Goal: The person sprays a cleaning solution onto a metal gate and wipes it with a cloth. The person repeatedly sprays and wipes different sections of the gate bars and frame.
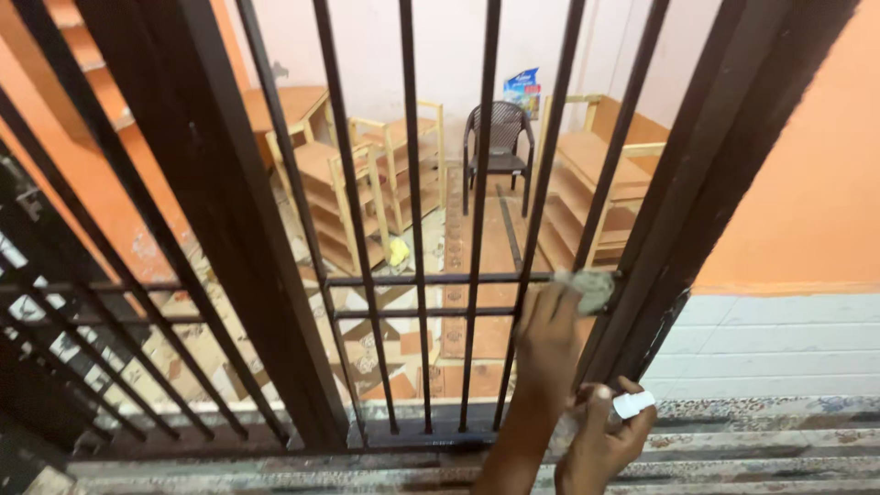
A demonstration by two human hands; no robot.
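Up close, a dark brown metal gate of round vertical bars and 2 thin horizontal rails fills the view, its paint dull and slightly scuffed. The left hand reaches up to the upper rail near the gate's right frame, fingers closed around a crumpled grey-white piece of sandpaper or cloth; which of the 2 it is cannot be told. That wad looks rough, mottled and folded, pressed against the rail where it meets the frame post. The right hand sits lower, just beside the base of the same post, curled tight around a small white flat object that sticks out between thumb and fingers; its kind is too small to tell.

Below the hands runs a speckled stone threshold with long grooves, grey and worn. To the right, a wall is smooth orange above and pale tile below. Beyond the bars, on a patterned tiled floor, stand light wooden racks with slanted shelves, at least 3 of them, and 1 dark plastic chair with a woven back, set against a pale wall.
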